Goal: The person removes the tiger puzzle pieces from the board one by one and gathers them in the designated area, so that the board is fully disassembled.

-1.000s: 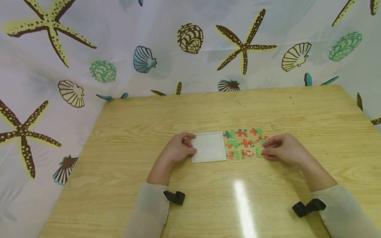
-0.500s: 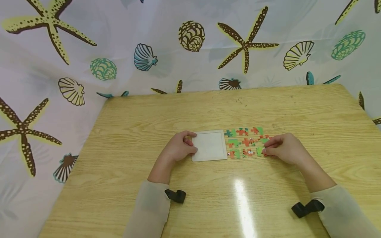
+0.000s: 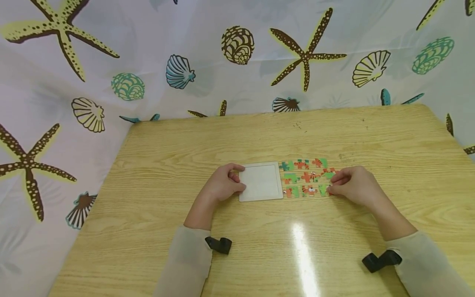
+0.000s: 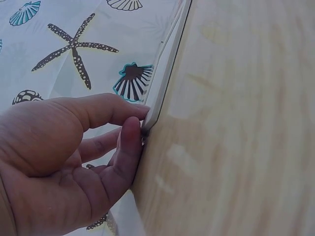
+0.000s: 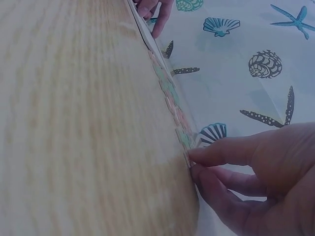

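Note:
A white square puzzle tray (image 3: pixel 261 182) lies flat on the wooden table. My left hand (image 3: pixel 223 182) holds its left edge, the thumb low and a finger near the upper corner; in the left wrist view the fingertips meet at the tray's edge (image 4: pixel 165 73). Right of the tray, orange and green jigsaw pieces (image 3: pixel 308 177) lie in three rows. My right hand (image 3: pixel 354 184) pinches the jigsaw piece (image 3: pixel 322 190) at the right end of the nearest row, its fingertips covering part of it. Seen from the right wrist, thumb and finger nearly meet at the pieces' end.
The wooden table (image 3: pixel 178 148) extends around the tray and pieces. A white cloth (image 3: pixel 208 82) printed with starfish and shells hangs behind and at the sides. Black wrist cameras (image 3: pixel 219 245) sit at both sleeves.
My left hand keeps its place on the tray. The right hand's lower fingers have drawn in out of sight, while thumb and finger stay at the same piece. The pieces look nearly unmoved.

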### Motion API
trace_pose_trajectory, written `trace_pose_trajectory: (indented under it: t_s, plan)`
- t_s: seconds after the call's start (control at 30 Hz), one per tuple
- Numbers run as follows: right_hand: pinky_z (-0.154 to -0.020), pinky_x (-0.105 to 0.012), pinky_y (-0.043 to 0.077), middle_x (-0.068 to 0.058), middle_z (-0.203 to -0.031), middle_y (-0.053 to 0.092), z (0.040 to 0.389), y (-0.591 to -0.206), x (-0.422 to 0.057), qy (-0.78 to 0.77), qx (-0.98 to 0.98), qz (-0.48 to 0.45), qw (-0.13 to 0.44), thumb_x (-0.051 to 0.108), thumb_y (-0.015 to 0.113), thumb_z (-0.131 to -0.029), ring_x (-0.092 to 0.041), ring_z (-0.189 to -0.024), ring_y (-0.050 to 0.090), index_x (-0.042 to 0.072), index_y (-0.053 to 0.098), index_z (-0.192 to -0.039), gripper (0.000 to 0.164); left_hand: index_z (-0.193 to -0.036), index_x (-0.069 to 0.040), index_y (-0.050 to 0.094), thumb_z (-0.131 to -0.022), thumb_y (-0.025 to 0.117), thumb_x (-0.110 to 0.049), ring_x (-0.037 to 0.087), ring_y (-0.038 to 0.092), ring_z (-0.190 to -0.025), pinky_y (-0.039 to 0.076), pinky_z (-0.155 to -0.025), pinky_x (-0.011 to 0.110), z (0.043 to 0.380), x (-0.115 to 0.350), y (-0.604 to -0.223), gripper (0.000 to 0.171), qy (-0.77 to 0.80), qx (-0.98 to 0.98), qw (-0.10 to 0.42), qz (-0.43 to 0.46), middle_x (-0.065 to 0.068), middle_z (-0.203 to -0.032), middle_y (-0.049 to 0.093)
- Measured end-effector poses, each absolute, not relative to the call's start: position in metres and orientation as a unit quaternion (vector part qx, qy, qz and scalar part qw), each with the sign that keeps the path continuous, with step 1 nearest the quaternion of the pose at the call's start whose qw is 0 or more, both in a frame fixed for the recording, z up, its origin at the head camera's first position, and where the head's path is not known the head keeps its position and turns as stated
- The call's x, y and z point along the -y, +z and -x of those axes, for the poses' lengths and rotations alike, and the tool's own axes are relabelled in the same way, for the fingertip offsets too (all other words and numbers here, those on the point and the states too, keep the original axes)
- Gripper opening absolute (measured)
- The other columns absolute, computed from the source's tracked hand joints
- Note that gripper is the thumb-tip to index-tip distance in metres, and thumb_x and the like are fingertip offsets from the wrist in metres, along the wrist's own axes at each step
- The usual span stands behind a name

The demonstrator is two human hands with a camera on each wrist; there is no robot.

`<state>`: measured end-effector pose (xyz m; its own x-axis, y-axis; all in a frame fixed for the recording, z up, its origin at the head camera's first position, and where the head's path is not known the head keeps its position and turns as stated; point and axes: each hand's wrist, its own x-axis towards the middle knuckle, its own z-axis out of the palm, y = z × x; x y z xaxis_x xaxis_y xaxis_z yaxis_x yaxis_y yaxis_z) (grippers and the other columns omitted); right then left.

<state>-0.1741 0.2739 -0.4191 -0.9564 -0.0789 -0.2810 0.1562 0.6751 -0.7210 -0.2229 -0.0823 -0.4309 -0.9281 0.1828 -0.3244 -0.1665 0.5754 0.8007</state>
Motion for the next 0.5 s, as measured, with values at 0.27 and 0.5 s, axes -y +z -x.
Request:
trace_pose_trajectory:
  t_s: [0.27, 0.5]
  plan:
    - [-0.072, -0.033, 0.049, -0.008, -0.092, 0.070, 0.174, -0.419, -0.269, -0.399, -0.904, -0.017, 0.152, 0.022, 0.082, -0.090, -0.020, -0.081, 0.062, -0.002, 0.072, -0.107, 0.030, -0.136, -0.006, 0.063, -0.090, 0.076, -0.001, 0.022, 0.051, -0.083, 0.044, -0.072, 0.030, 0.217, 0.084, -0.429, 0.048, 0.443, -0.876, 0.189, 0.003, 0.008, -0.094, 0.054]
    - [-0.069, -0.035, 0.048, -0.009, -0.096, 0.069, 0.174, -0.410, -0.264, -0.387, -0.913, -0.004, 0.127, 0.028, 0.077, -0.095, -0.021, -0.081, 0.062, 0.002, 0.072, -0.108, 0.029, -0.147, -0.006, 0.052, -0.095, 0.073, -0.010, 0.023, 0.050, -0.083, 0.041, -0.072, 0.032, 0.214, 0.085, -0.426, 0.056, 0.435, -0.881, 0.188, 0.000, 0.009, -0.099, 0.053]
